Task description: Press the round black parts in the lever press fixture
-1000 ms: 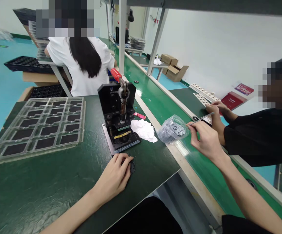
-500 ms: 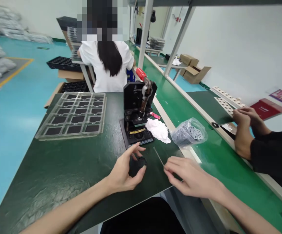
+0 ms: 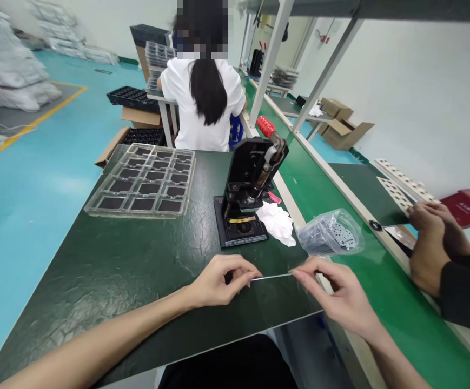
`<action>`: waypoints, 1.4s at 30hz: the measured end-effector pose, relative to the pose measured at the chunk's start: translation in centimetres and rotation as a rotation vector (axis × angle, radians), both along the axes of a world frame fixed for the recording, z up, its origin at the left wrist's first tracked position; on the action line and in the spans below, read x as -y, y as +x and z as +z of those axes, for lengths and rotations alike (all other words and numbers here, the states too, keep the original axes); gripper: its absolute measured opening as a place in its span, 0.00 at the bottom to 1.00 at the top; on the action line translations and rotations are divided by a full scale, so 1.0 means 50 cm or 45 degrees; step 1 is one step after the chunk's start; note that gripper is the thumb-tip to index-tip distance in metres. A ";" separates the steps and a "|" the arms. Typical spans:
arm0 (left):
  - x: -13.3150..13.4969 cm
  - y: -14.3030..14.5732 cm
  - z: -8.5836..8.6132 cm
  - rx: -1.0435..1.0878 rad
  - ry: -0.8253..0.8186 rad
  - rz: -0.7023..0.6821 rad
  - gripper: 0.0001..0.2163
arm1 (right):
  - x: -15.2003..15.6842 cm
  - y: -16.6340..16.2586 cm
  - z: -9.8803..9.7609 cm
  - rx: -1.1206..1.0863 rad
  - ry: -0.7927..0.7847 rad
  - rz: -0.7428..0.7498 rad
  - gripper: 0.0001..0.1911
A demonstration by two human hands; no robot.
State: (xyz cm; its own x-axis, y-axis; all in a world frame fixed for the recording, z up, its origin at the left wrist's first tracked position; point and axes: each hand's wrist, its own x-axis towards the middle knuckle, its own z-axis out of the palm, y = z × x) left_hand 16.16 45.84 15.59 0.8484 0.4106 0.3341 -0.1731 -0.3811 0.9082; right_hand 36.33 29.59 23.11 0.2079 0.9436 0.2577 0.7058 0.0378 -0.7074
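Note:
A thin pale strip [image 3: 275, 276] is stretched nearly level above the dark green tabletop. My left hand [image 3: 226, 281] pinches its left end between thumb and fingertips. At the other end, the fingertips of my right hand [image 3: 334, 289] are closed on the strip. A dark patch shows inside the curl of my left fingers, but whether it is the round black part cannot be made out. Just beyond my hands stands a black hand press [image 3: 255, 183] with a red lever grip [image 3: 266, 126] and a yellow strip on its base.
A clear tray [image 3: 145, 213] with dark pads lies at left on the table. Beside the press are a white cloth [image 3: 277, 224] and a plastic bag [image 3: 332, 232] of grey pieces. A co-worker's hands [image 3: 433, 232] are at right; another person [image 3: 202, 129] sits ahead.
My left hand has turned and closed from an open hold around a round black part to a pinch on the strip. The strip has swung to nearly level; the view has shifted left.

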 end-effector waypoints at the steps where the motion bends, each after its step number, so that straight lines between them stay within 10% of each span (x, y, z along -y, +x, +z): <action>1: 0.001 0.000 0.000 -0.003 -0.019 -0.010 0.11 | -0.006 -0.006 -0.005 -0.085 0.048 -0.057 0.12; 14: -0.003 0.009 -0.014 0.011 -0.565 0.041 0.18 | -0.109 -0.045 -0.078 -0.708 0.053 0.158 0.08; 20: -0.001 0.016 -0.037 -0.038 -0.380 0.323 0.09 | -0.154 -0.016 -0.039 -0.320 0.351 -0.020 0.09; 29: 0.016 -0.005 -0.048 -0.144 0.497 0.365 0.13 | -0.218 0.004 -0.123 0.062 0.473 0.017 0.06; 42: 0.013 -0.005 -0.051 -0.312 0.765 0.346 0.23 | -0.256 0.000 -0.136 0.282 0.409 0.015 0.08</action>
State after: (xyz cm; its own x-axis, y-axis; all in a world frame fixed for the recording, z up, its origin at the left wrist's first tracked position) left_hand 15.89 45.20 13.04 0.8219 0.4229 0.3816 0.1820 -0.8298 0.5275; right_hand 36.33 42.41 16.31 0.1039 0.8095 0.5778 0.8382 0.2414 -0.4890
